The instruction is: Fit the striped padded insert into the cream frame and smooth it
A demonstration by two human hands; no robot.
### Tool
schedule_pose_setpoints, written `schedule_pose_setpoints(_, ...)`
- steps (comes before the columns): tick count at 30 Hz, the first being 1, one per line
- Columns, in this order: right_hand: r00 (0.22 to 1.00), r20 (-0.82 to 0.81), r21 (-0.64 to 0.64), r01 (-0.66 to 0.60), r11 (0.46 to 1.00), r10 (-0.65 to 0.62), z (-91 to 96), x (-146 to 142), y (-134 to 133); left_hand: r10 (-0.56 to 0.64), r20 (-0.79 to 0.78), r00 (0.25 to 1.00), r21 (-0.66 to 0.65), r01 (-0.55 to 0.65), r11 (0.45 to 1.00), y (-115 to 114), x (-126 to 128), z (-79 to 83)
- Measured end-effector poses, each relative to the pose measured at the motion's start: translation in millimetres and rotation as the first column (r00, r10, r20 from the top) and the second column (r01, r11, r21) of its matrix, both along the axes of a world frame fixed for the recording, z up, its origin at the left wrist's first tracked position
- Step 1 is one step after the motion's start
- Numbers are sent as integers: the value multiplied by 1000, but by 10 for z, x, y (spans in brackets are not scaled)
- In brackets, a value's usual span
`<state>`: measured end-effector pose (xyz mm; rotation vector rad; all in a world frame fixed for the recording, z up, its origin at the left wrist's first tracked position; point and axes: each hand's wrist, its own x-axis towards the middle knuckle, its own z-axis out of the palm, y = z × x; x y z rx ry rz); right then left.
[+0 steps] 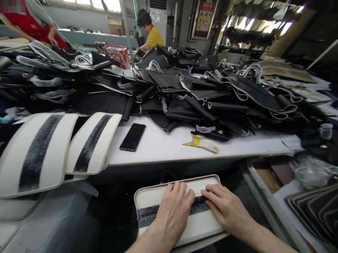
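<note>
A cream panel [191,227] with rounded corners and a raised edge lies low in front of me, below the table edge. Across its middle runs a smudged black band [148,215]. My left hand [175,205] rests on the panel, fingers bent and held together over the band, the thumb towards the right. From the right, my right hand [222,205] is closed, with fingertips and thumb at the band near the panel's right end. Whether a fold or small piece sits between the fingertips is hidden. Another pale layer shows under the panel's lower edge.
Similar striped panels [52,147] are stacked at left. On the white table [158,142] lie a phone [132,137], a yellow-and-white tool [201,143] and heaped black bag pieces [184,99]. A bin [259,186] and dark panels [326,209] stand right. Two people work beyond.
</note>
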<state>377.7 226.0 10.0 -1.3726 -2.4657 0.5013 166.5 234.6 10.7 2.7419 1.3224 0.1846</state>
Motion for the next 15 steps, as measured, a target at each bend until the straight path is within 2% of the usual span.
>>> schedule_pose_setpoints(2, 980, -180, -118, 65, 991, -85, 26, 52, 123, -42, 19, 999, -17, 42, 999, 41, 37, -5)
schedule_pose_setpoints(4, 879, -367, -235, 228, 945, -303, -17, 147, 310, -51, 16, 999, -48, 51, 998, 76, 90, -18)
schedule_pose_setpoints(6, 715, -457, -364, 392, 845, -529, -150, 259, 531, -23, -3, 1000, -54, 23, 998, 112, 156, -42)
schedule_pose_setpoints(7, 653, -459, -429, 431, 794, -603, -247, 309, 638, -10, -12, 1000, -42, 9, 999, 131, 188, -55)
schedule_pose_setpoints(8, 623, -441, -495, 433, 754, -647, -355, 348, 735, 2, -19, 1000, -21, -3, 1000, 151, 217, -66)
schedule_pose_setpoints(12, 662, -327, -696, 315, 646, -675, -761, 343, 955, -29, -19, 999, 81, 30, 996, 234, 274, -78)
schedule_pose_setpoints(15, 644, -320, -710, 323, 626, -695, -907, 227, 971, -28, 10, 1000, 101, 27, 995, 280, 281, -73)
